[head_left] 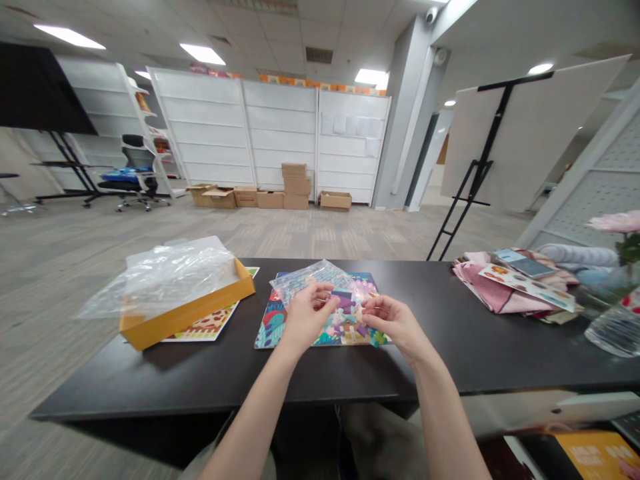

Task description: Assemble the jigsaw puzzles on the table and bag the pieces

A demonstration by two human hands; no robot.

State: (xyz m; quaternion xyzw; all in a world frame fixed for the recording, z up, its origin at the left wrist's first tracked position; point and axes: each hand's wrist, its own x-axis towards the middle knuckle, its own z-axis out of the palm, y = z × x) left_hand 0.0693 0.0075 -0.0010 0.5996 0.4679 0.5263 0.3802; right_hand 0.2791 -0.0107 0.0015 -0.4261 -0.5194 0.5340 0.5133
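A colourful picture puzzle [270,330] lies flat on the dark table in front of me. Above its middle, my left hand [311,313] is closed, thumb and fingertips pinching at a purple puzzle piece [343,301]. My right hand [395,321] faces it, its thumb and fingers pinched together over the puzzle's right side. Whatever sits between those right fingertips is too small and blurred to make out. Beyond my left hand, a clear plastic bag [300,277] rests across the puzzle's far edge.
On the left, a yellow box [200,303] holding crumpled clear plastic [175,273] stands over a printed sheet [213,325]. To the right are folded cloths [483,287] with a phone [533,267] and sticker sheet [530,287] on top, and a glass vase [617,330]. The dark table [210,380] ends close before me.
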